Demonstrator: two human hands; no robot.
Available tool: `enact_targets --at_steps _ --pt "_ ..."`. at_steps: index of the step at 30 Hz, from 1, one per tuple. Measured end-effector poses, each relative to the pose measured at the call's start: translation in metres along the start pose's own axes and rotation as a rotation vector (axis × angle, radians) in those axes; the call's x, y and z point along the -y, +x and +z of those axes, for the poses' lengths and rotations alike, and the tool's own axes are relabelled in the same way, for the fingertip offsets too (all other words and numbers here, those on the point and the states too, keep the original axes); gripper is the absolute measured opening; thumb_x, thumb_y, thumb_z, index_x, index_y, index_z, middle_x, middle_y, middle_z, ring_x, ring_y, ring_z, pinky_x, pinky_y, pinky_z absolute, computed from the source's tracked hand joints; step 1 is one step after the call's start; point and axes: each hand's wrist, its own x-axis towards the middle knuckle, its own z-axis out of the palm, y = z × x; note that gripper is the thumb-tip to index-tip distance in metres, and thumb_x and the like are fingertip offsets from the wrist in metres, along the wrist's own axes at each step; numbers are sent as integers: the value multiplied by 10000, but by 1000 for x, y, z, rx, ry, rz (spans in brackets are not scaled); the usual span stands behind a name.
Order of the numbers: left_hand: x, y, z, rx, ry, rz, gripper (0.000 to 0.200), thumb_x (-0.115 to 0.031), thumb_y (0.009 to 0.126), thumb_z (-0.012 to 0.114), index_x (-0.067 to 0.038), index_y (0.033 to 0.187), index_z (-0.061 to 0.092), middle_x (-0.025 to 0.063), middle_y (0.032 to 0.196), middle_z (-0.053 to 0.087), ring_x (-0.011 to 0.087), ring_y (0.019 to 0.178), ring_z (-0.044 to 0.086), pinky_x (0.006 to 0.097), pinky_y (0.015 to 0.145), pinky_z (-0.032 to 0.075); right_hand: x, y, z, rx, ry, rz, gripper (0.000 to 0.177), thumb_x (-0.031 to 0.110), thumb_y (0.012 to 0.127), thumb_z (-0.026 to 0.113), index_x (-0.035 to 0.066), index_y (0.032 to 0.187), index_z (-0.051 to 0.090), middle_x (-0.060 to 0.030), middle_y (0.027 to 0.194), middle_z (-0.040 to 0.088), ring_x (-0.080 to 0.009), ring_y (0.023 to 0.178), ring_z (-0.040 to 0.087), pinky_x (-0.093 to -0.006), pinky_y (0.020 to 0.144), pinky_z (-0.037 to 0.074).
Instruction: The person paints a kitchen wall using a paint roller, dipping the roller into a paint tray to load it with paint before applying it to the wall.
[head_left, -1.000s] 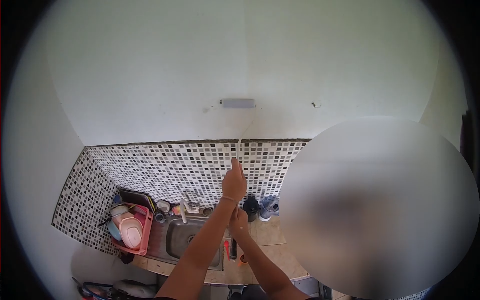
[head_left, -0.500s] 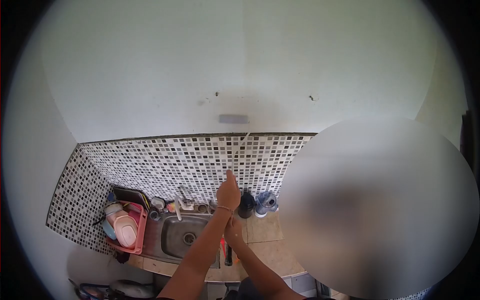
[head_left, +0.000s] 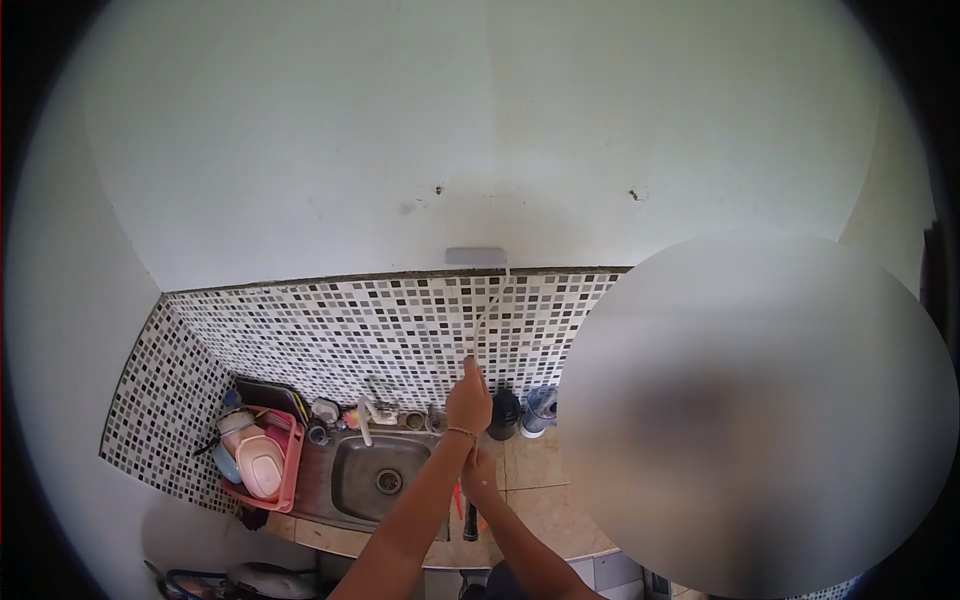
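A paint roller [head_left: 475, 256] with a pale grey sleeve is at the plain wall, just above the tiles. Its thin whitish rod [head_left: 484, 318] bends from the sleeve's right end down to my left hand [head_left: 468, 402]. That hand is closed around the handle, index finger or thumb pointing up along it. Lower down, my right hand [head_left: 480, 476] is closed on the handle too, partly hidden by my left wrist. A black handle end [head_left: 470, 520] shows below it, with something red [head_left: 458, 502] beside it.
Below my left forearm lies a steel sink [head_left: 345, 470] with a white tap [head_left: 364, 422]. A pink dish basket [head_left: 292, 470] full of dishes stands left. Behind my hands are a black container [head_left: 503, 415] and a clear bluish jug [head_left: 540, 412]. A blurred patch hides the right side.
The roller has moved down the wall, closer to the top edge of the tiles, and is sharper now. My hands keep their grip. The view has shifted slightly.
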Motion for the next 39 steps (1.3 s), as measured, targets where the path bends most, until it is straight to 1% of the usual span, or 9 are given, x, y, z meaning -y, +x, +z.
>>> enact_targets --at_steps 3,6,11,18,21,24,27,33,39 --pt "-12 16 -10 -62 26 44 212 -222 999 374 -62 1138 372 207 629 613 423 595 616 527 519 477 9 15 3 -21 -19 -67 642 471 1008 325 -71 804 602 -153 616 598 -226 610 607 -380 576 440" --pt "-23 26 -19 -81 12 54 211 -224 1000 369 -61 1134 369 214 637 617 427 606 619 527 520 478 43 20 1 -48 112 -101 700 518 999 264 -62 736 552 -227 626 554 -371 571 557 -427 557 402" --pt "-2 4 3 -1 -5 2 299 -200 1002 376 -12 1235 364 216 614 605 419 567 605 508 481 466 3 2 -5 19 18 27 706 522 997 266 -76 780 570 -245 649 570 -382 620 589 -433 574 415" --pt "-23 18 -17 -20 4 34 274 -211 989 386 -34 1198 378 235 670 627 433 636 628 529 549 492 56 2 -7 -46 13 10 652 461 1004 284 -97 857 587 -281 704 586 -457 698 598 -466 615 425" --pt "-47 38 -46 -40 40 91 289 -213 991 387 -25 1211 379 229 685 630 423 646 633 514 555 504 65 24 0 -57 116 -1 640 447 1004 295 -96 838 591 -286 716 594 -456 691 600 -461 608 429" --pt "-65 53 -60 -57 -1 113 278 -215 992 386 -29 1199 379 224 678 627 421 643 632 512 559 503 98 33 -6 -139 -27 -262 651 451 1002 298 -94 792 587 -282 693 591 -444 675 606 -457 593 429" --pt "-59 42 -44 -114 -63 106 184 -207 999 378 -55 1101 376 237 646 607 452 626 607 539 531 467 82 29 -13 -78 124 -64 663 458 999 299 -95 760 575 -277 670 586 -439 674 609 -460 584 430" --pt "-46 6 -6 -60 -183 -8 163 -192 1001 357 -45 1070 371 266 649 597 481 653 595 566 541 446 67 -3 -50 -15 -163 69 690 498 995 276 -82 758 567 -273 650 568 -436 650 594 -461 585 432" --pt "-86 46 -62 -92 -186 48 192 -220 1010 337 -46 1082 378 263 654 599 477 636 593 559 536 449 124 18 -47 -27 -77 -96 685 485 1003 264 -83 751 554 -272 630 545 -440 622 567 -472 567 398"
